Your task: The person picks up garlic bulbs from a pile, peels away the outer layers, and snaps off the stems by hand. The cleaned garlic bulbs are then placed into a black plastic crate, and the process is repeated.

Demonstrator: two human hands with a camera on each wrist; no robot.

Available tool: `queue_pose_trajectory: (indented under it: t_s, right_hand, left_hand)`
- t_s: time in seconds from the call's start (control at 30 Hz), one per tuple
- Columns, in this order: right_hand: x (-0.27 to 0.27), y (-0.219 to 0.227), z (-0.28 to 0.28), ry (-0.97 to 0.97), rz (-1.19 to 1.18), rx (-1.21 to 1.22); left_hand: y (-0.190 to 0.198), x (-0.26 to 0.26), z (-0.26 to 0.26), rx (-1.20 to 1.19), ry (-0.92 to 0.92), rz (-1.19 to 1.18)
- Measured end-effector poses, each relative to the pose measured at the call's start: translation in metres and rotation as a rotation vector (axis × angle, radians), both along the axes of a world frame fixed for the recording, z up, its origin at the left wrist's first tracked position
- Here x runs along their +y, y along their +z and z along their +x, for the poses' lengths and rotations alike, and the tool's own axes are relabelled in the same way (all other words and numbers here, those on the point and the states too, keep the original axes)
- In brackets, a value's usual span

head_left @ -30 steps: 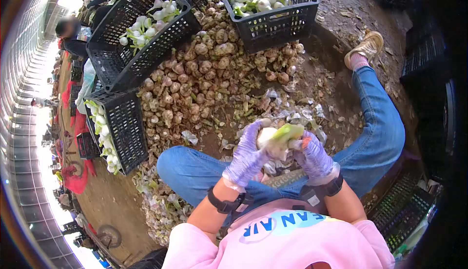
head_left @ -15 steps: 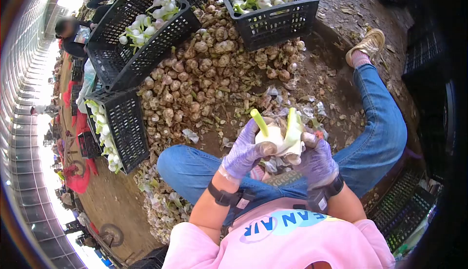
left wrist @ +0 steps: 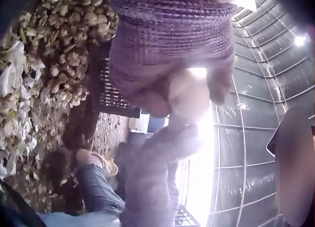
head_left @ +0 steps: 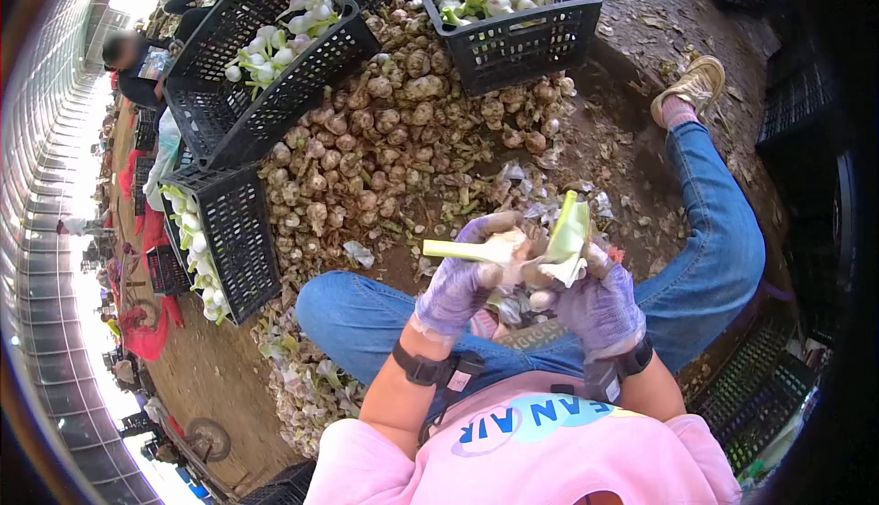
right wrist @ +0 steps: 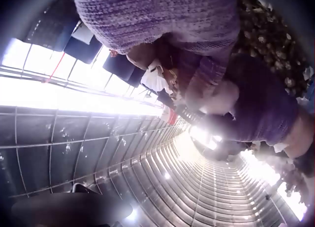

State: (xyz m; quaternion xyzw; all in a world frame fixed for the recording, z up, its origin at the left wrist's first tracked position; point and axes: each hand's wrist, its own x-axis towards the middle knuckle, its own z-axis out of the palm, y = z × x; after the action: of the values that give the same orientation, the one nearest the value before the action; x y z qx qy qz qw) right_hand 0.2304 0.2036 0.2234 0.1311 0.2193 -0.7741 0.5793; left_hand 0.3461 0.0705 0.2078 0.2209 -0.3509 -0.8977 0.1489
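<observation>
a garlic bulb [head_left: 504, 249] is gripped above the lap by the curled fingers of the left hand [head_left: 458, 283], its stem pointed left; a leaf sheath [head_left: 569, 238] is pinched in the right hand [head_left: 600, 308]. ahead, unpeeled garlic [head_left: 352, 152] is hemmed in by black plastic crates [head_left: 526, 54]. more open floor [head_left: 627, 97] is seen near the right shoe [head_left: 691, 88]. the bulb's rounded end, blurred, is shown in the left wrist view.
</observation>
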Motion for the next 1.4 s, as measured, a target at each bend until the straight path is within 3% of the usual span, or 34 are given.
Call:
queue_pose_trajectory:
  t_s: [0.1,0.17,0.23,0.3,0.4,0.47,0.57,0.6,0.63,0.7,0.73,0.77,0.8,0.83,0.87,0.9,0.93,0.97,1.03,1.07,1.1,1.17,1.23,1.3,1.33,1.4]
  right_hand:
    - [-0.002,0.007,0.000,0.133,-0.139,0.117]
    - [-0.004,0.002,0.001,0.172,-0.097,0.133]
    - [-0.007,-0.011,-0.002,0.055,-0.041,0.153]
    - [-0.006,-0.033,-0.019,-0.284,0.076,0.222]
    - [-0.003,-0.016,-0.044,-0.431,0.136,0.189]
    - [0.002,-0.006,-0.043,-0.374,0.057,0.315]
    - [0.009,-0.012,-0.032,0.124,-0.005,0.995]
    - [0.013,-0.004,-0.032,0.397,0.208,1.315]
    - [0.009,-0.001,-0.025,0.311,0.186,1.457]
    - [-0.002,0.007,-0.016,0.222,0.146,1.231]
    - [-0.008,0.007,-0.016,0.220,0.148,1.229]
    - [-0.015,0.006,-0.018,0.148,0.064,1.436]
    - [-0.019,0.005,-0.020,0.073,-0.025,1.641]
    - [-0.021,0.004,-0.024,0.071,-0.023,1.640]
    - [-0.021,0.002,-0.028,0.231,-0.012,1.623]
    - [-0.021,0.000,-0.030,0.391,-0.001,1.599]
    - [-0.025,-0.007,-0.025,0.164,0.013,1.717]
    - [-0.026,-0.008,-0.021,0.164,0.013,1.717]
    - [-0.026,-0.010,-0.013,-0.005,0.037,1.885]
    - [-0.022,0.006,-0.010,0.231,-0.117,1.687]
    - [-0.019,-0.005,0.001,0.220,-0.254,1.711]
    - [-0.012,-0.003,0.011,0.509,-0.328,1.332]
    - [-0.014,-0.005,0.011,0.534,-0.259,1.245]
    - [-0.021,-0.009,0.001,0.575,0.111,0.897]
    - [-0.022,-0.018,-0.003,0.528,0.155,1.128]
    - [-0.021,-0.040,-0.012,0.525,0.177,1.241]
  left_hand:
    - [-0.002,0.003,0.000,-0.075,0.019,0.074]
    - [-0.005,0.005,-0.001,-0.307,0.170,-0.070]
    - [-0.008,0.007,0.002,-0.304,0.220,-0.043]
    - [-0.008,0.007,0.008,-0.068,0.252,-0.037]
    - [-0.010,0.003,0.009,-0.007,0.350,0.088]
    - [-0.009,-0.001,0.007,-0.010,0.424,0.145]
    - [-0.006,-0.009,0.001,0.007,0.448,0.330]
    - [-0.011,-0.009,0.001,0.024,0.380,0.209]
    - [-0.011,-0.008,0.001,0.020,0.378,0.211]
    - [-0.009,-0.008,0.002,-0.141,0.244,0.147]
    - [-0.007,-0.012,0.004,-0.156,0.085,0.137]
    - [-0.004,-0.015,0.004,-0.170,-0.073,0.127]
    - [0.000,-0.006,0.003,-0.291,0.004,-0.040]
    - [0.012,0.003,-0.003,-0.409,0.081,-0.209]
    - [0.008,0.004,-0.005,-0.408,0.079,-0.209]
    - [0.002,0.002,-0.005,-0.362,0.157,-0.029]
    - [-0.005,0.001,-0.005,-0.314,0.234,0.151]
    - [-0.010,-0.001,-0.008,-0.314,0.234,0.151]
    - [-0.025,-0.009,-0.013,-0.213,0.512,0.403]
    - [-0.037,-0.022,-0.005,-0.211,0.480,0.295]
    - [-0.047,-0.032,-0.001,-0.208,0.487,0.406]
    - [-0.046,-0.038,-0.006,-0.175,0.546,0.429]
    - [-0.045,-0.039,-0.007,-0.257,0.645,0.431]
    - [-0.045,-0.044,-0.009,-0.273,0.535,0.380]
    - [-0.047,-0.047,-0.014,-0.317,0.558,0.379]
    - [-0.034,-0.059,-0.028,-0.318,0.548,0.316]
